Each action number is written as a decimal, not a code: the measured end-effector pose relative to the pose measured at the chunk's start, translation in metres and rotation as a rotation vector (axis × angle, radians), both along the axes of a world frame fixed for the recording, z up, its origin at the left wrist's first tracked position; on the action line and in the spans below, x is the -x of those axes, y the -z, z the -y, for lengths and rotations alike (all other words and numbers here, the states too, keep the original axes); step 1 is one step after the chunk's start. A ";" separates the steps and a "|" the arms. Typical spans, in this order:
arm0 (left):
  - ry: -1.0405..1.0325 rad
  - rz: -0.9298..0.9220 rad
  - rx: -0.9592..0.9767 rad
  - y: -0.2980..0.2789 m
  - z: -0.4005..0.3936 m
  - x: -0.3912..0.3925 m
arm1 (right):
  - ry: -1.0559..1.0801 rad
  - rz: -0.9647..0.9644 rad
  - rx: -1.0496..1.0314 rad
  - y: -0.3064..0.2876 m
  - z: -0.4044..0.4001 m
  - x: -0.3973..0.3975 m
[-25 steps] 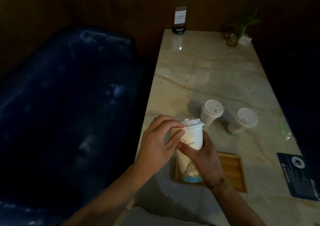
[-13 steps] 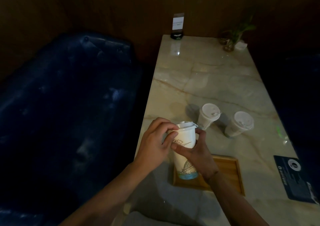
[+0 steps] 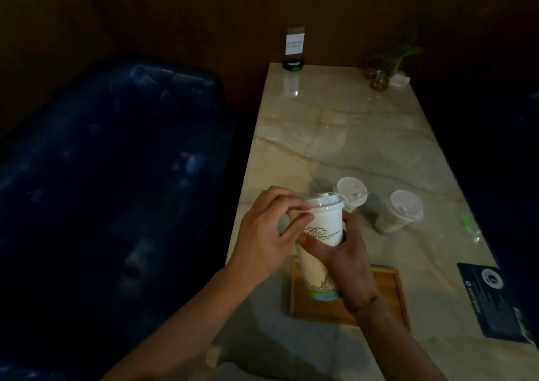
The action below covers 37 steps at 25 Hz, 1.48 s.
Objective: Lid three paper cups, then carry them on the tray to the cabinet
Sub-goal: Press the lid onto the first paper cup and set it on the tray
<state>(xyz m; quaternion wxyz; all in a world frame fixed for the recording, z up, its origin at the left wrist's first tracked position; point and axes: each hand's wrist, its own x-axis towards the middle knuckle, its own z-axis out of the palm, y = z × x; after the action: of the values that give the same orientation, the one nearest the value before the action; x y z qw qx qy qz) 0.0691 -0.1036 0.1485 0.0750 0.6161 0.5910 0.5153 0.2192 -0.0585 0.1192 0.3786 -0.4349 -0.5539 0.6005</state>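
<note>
A tall white paper cup (image 3: pixel 323 232) with a line drawing stands on the left end of a small wooden tray (image 3: pixel 382 293). My right hand (image 3: pixel 350 261) grips its body from the right. My left hand (image 3: pixel 268 235) pinches the rim of the white lid (image 3: pixel 325 201) on top of it. Two more lidded paper cups stand on the marble table beyond the tray: one (image 3: pixel 351 192) just behind the held cup, the other (image 3: pixel 399 211) further right.
The marble table (image 3: pixel 350 135) runs away from me, with a card stand (image 3: pixel 294 48) and a small potted plant (image 3: pixel 385 65) at its far end. A dark card (image 3: pixel 495 299) lies near the right edge. A dark blue sofa (image 3: pixel 110 176) fills the left.
The lid sat tilted on the cup a second ago and now sits flatter on the rim. My hands stay on the cup; the view shifted slightly.
</note>
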 end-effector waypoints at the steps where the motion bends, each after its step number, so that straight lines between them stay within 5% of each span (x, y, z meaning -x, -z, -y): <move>1: 0.018 0.016 0.005 -0.001 0.001 0.002 | -0.023 -0.035 0.025 -0.001 0.001 -0.002; 12: 0.115 0.045 0.117 0.014 0.006 0.018 | -0.146 -0.115 0.247 0.022 -0.001 -0.002; 22: 0.057 -0.201 0.098 0.002 -0.010 0.011 | 0.013 0.109 -0.085 0.021 -0.008 0.018; 37: 0.170 -0.031 0.005 -0.006 0.013 0.017 | -0.205 -0.197 0.165 0.003 0.002 -0.009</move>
<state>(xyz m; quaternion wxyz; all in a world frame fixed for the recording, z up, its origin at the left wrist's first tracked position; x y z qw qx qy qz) 0.0522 -0.1167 0.1546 0.1107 0.6716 0.5391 0.4961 0.2285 -0.0602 0.1165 0.3307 -0.3448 -0.5045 0.7191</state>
